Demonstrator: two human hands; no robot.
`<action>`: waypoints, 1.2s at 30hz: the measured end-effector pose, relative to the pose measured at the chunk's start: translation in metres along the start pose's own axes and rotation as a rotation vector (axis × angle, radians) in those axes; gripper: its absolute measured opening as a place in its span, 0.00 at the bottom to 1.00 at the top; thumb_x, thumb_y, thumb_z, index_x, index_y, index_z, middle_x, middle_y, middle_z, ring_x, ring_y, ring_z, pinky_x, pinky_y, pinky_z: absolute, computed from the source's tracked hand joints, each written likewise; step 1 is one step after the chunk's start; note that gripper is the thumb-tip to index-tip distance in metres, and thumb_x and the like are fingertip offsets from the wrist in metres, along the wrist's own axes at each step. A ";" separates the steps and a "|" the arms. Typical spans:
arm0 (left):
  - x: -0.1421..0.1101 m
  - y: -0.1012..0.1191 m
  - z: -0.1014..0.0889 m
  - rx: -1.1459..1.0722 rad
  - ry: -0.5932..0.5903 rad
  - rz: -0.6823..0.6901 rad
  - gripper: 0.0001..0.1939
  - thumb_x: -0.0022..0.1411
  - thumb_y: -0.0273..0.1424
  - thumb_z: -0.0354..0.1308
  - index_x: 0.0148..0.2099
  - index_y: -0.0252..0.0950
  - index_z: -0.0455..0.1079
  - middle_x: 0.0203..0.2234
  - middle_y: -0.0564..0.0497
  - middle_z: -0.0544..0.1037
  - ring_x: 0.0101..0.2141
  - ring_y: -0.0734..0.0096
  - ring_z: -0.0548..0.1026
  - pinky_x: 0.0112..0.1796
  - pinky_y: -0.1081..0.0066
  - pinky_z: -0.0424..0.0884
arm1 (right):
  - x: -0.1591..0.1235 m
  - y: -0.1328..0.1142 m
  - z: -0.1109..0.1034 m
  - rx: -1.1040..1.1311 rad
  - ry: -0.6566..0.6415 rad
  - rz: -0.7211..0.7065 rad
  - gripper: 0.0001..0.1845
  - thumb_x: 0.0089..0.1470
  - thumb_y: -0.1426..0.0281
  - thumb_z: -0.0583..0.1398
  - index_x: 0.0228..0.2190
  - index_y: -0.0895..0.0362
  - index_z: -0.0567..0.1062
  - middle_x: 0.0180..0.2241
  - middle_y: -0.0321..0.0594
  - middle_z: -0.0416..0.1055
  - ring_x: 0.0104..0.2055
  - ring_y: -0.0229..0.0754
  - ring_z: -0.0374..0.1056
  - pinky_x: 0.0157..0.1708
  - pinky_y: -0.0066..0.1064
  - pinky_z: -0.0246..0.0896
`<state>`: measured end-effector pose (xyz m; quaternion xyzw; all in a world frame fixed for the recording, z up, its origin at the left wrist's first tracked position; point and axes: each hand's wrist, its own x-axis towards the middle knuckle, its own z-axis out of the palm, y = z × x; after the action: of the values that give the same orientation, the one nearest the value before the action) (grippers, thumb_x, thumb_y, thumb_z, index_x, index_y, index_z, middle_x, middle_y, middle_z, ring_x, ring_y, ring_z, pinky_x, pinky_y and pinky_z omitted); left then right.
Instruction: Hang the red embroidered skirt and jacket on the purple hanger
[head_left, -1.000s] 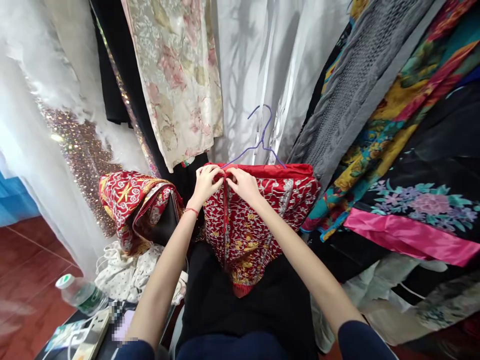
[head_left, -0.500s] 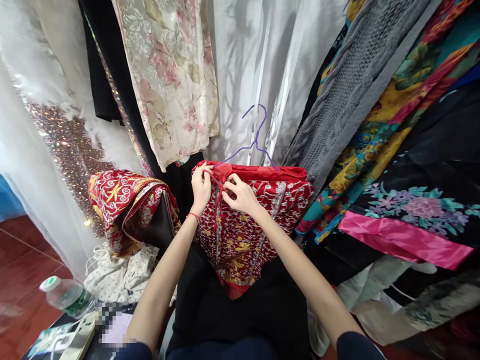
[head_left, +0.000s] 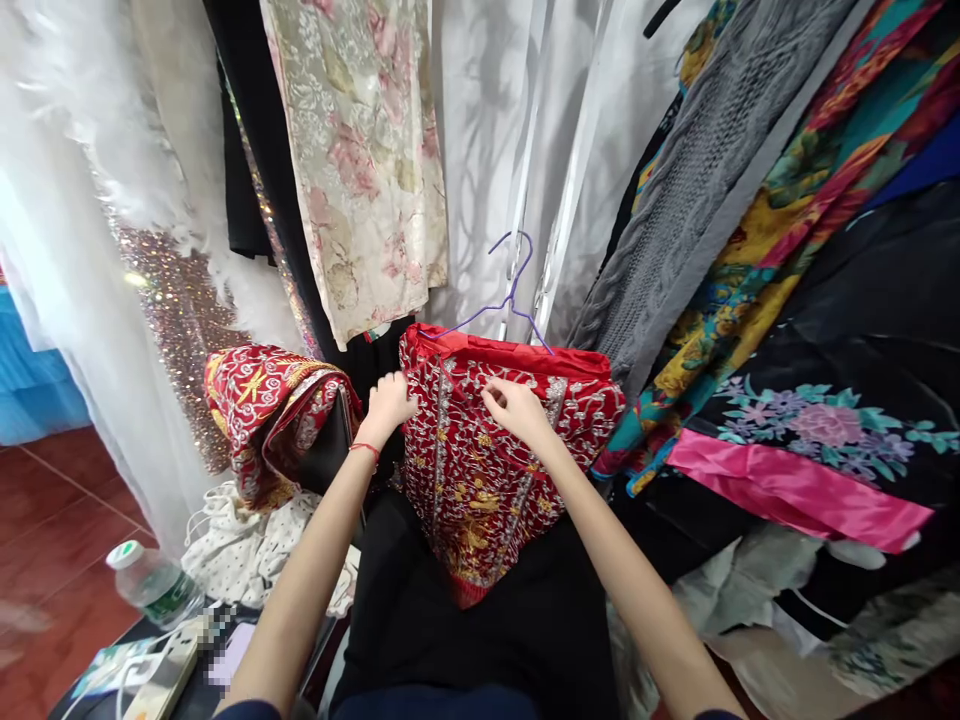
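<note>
A red garment [head_left: 480,480] with silver and gold embroidery lies upright against my lap, its plain red band along the top. A purple wire hanger [head_left: 512,295] rises from inside that band. At the garment's left edge, my left hand [head_left: 390,402] has its fingers curled round the side. My right hand [head_left: 519,410] is over the embroidered front, below the band, thumb and forefinger pinched together. What lies in that pinch, if anything, is too small to make out. A matching red embroidered cloth [head_left: 251,395] is draped at my left.
A plastic bottle [head_left: 154,585], a power strip [head_left: 169,670] and a spotted white cloth [head_left: 240,540] lie at lower left. A floral garment [head_left: 360,180] hangs ahead. A grey cable knit [head_left: 690,190] and a black garment with a pink band [head_left: 795,490] hang at right.
Both hands have come down from the garment's top band and moved apart, left hand to the left edge, right hand to the right. Red cords seen between them earlier no longer show there.
</note>
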<state>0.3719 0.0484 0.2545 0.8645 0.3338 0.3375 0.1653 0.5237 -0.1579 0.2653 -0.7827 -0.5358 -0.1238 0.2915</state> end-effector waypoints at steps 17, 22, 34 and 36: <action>0.040 0.029 -0.016 0.226 0.083 0.576 0.15 0.70 0.43 0.51 0.44 0.38 0.70 0.38 0.44 0.74 0.42 0.59 0.72 0.45 0.63 0.66 | 0.041 -0.028 0.031 0.118 0.072 0.060 0.10 0.65 0.63 0.54 0.41 0.53 0.71 0.32 0.34 0.80 0.34 0.39 0.76 0.34 0.27 0.61; 0.042 0.029 -0.012 0.241 0.138 0.547 0.21 0.72 0.46 0.46 0.35 0.39 0.69 0.31 0.48 0.72 0.35 0.64 0.70 0.37 0.66 0.65 | 0.062 -0.037 0.044 0.149 0.168 0.034 0.09 0.61 0.62 0.59 0.32 0.53 0.72 0.25 0.32 0.78 0.29 0.39 0.75 0.29 0.26 0.55; 0.025 0.030 -0.016 0.162 0.158 0.560 0.23 0.75 0.42 0.41 0.35 0.39 0.71 0.30 0.49 0.74 0.33 0.67 0.71 0.35 0.67 0.64 | 0.042 -0.054 0.054 0.082 0.258 0.084 0.09 0.61 0.62 0.59 0.36 0.54 0.72 0.28 0.35 0.78 0.30 0.42 0.75 0.27 0.28 0.50; 0.024 0.030 -0.013 0.121 0.168 0.549 0.23 0.75 0.42 0.41 0.38 0.39 0.73 0.31 0.49 0.75 0.34 0.67 0.72 0.36 0.67 0.66 | 0.040 -0.053 0.056 0.096 0.265 0.092 0.08 0.63 0.62 0.57 0.37 0.54 0.71 0.30 0.35 0.79 0.32 0.42 0.75 0.28 0.28 0.52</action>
<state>0.3903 0.0437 0.2903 0.8998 0.1196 0.4194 -0.0122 0.4846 -0.0804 0.2577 -0.7683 -0.4615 -0.1869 0.4022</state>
